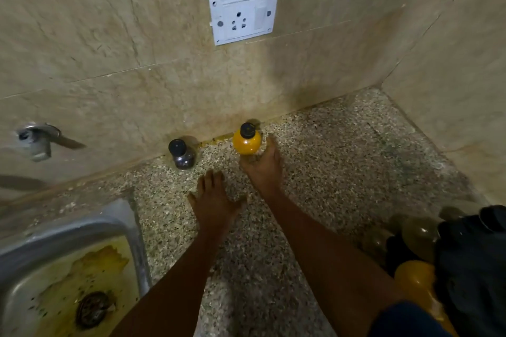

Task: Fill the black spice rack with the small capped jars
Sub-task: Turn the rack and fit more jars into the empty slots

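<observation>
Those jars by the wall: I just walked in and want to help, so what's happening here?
A person is reaching over a speckled counter. The right hand is closing around a yellow jar with a black cap by the wall. The left hand hovers open, near a dark jar still standing there. More jars sit in a black rack at lower right.

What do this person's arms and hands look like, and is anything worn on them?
Both forearms are bare. The left hand and right hand show no gloves, and no rings or watch can be seen. A dark blue sleeve edge shows at the upper right arm.
</observation>
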